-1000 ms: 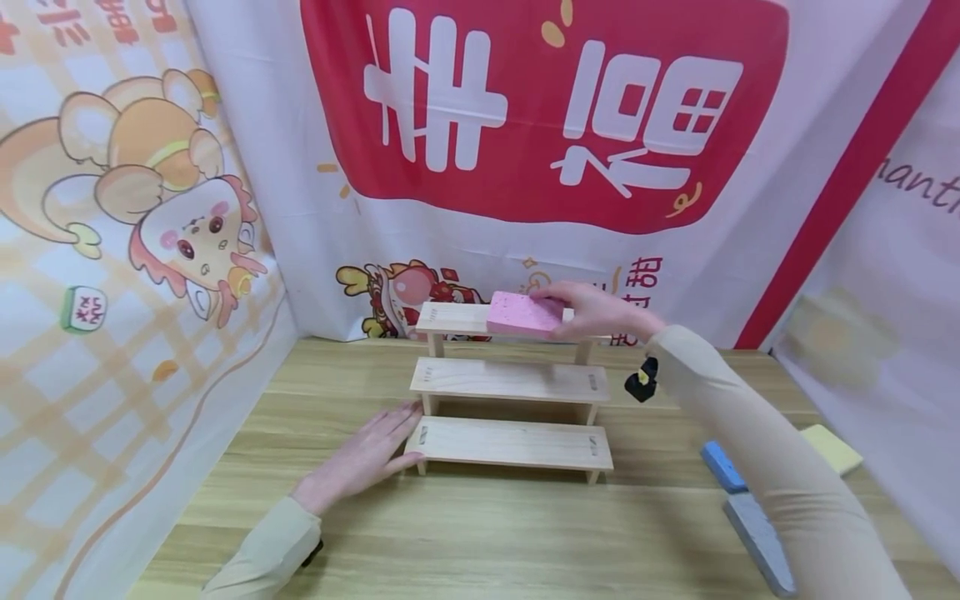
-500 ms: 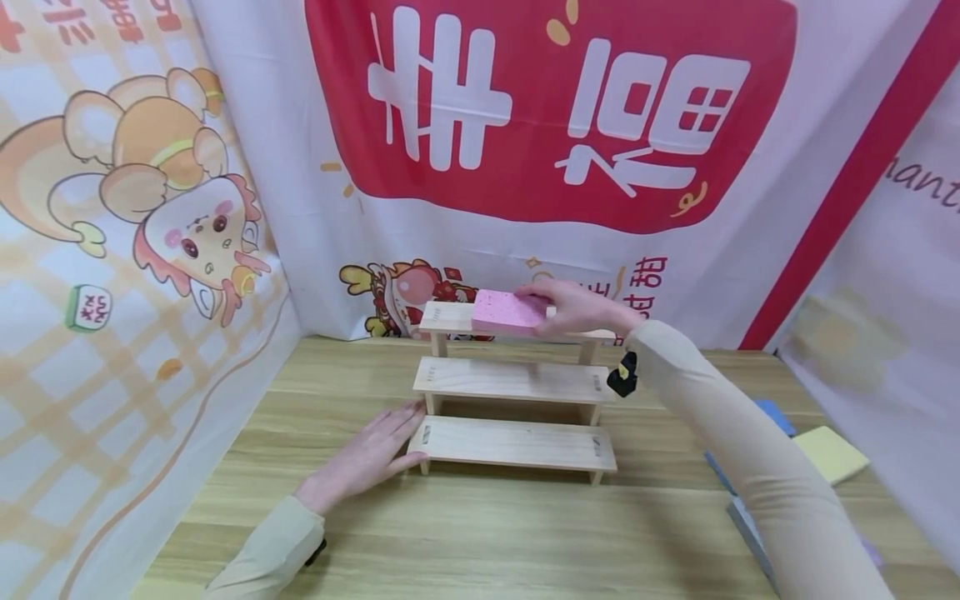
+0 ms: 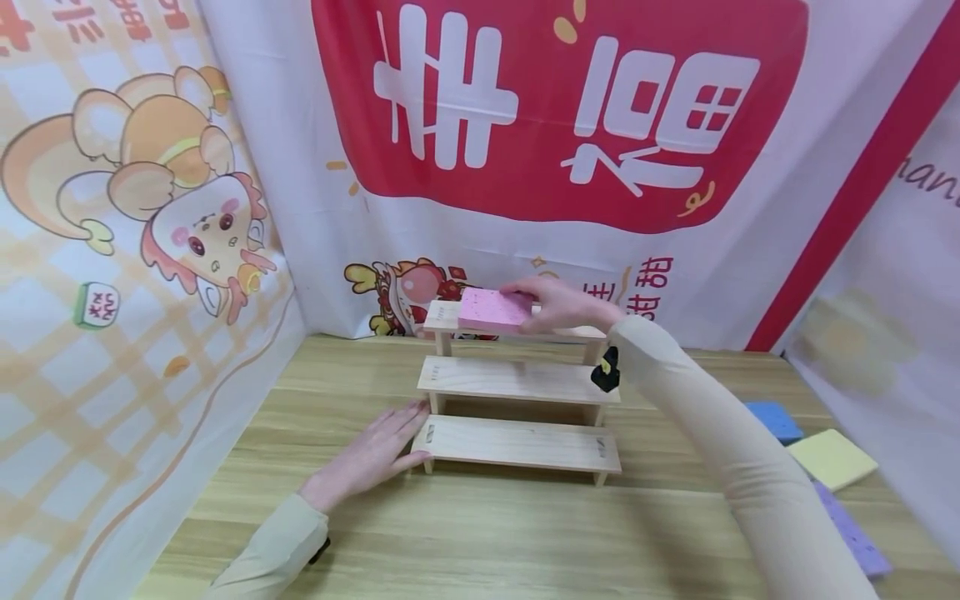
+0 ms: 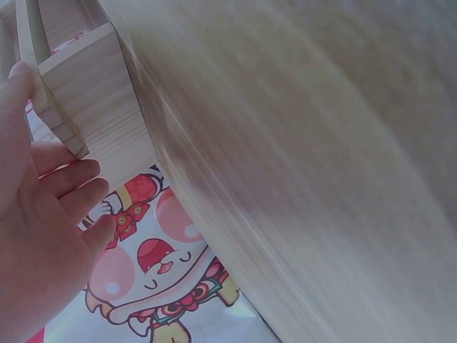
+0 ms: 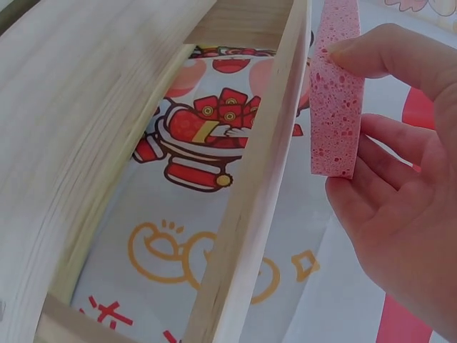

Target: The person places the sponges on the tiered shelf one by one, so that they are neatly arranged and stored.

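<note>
A pink sponge (image 3: pixel 495 309) is pinched in my right hand (image 3: pixel 558 306), close over the left part of the stand's top board. In the right wrist view the thumb presses one face of the sponge (image 5: pixel 335 107) and the fingers support the other. The light wooden stand (image 3: pixel 517 443) has three stepped tiers, the lower two bare. My left hand (image 3: pixel 367 458) rests at the left end of the bottom tier, fingers extended along its side and thumb at the front corner. In the left wrist view the fingertips touch the end of the board (image 4: pixel 53 118).
To the right on the wood-grain table (image 3: pixel 525 542) lie a blue sponge (image 3: pixel 774 421), a yellow sponge (image 3: pixel 832 460) and a purple sponge (image 3: pixel 851 533), partly behind the right sleeve (image 3: pixel 720 442). A printed cloth (image 3: pixel 465 208) hangs behind the stand; others stand at both sides.
My right hand has moved left along the top tier with the pink sponge. Its arm has uncovered the purple sponge and now hides the grey piece. My left hand keeps its place on the stand.
</note>
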`<action>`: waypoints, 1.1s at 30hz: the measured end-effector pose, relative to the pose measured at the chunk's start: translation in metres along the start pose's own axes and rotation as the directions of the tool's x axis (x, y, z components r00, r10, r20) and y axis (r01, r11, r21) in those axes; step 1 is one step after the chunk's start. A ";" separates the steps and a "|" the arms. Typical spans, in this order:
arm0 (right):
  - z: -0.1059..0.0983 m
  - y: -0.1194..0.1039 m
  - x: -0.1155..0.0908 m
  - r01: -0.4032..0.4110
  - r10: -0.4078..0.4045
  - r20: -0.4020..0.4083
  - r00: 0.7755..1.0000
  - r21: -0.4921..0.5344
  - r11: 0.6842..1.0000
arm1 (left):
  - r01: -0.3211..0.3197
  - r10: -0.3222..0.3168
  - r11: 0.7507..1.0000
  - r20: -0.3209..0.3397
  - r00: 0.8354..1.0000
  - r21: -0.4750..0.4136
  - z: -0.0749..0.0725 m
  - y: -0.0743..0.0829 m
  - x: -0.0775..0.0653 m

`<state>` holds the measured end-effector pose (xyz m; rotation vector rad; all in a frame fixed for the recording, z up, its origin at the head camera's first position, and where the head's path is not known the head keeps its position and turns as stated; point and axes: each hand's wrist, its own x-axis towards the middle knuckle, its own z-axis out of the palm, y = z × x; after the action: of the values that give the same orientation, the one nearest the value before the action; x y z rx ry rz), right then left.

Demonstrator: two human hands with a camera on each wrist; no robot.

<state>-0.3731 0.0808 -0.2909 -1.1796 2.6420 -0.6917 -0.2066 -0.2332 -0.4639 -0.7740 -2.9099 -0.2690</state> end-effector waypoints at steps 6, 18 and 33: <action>0.005 0.000 0.009 0.002 -0.002 0.000 1.000 0.019 1.000 | -0.002 0.002 1.000 -0.007 1.000 -0.010 0.000 0.000 -0.001; 0.008 0.000 0.019 -0.031 0.031 0.020 0.999 0.002 1.000 | -0.013 0.013 1.000 -0.018 1.000 -0.005 0.002 -0.001 -0.001; 0.011 -0.002 0.024 -0.052 0.051 0.042 0.998 0.031 0.998 | -0.017 0.017 1.000 -0.024 1.000 -0.005 0.000 0.002 -0.001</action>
<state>-0.3842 0.0582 -0.2987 -1.1012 2.6079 -0.6902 -0.2045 -0.2325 -0.4636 -0.7905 -2.8798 -0.2821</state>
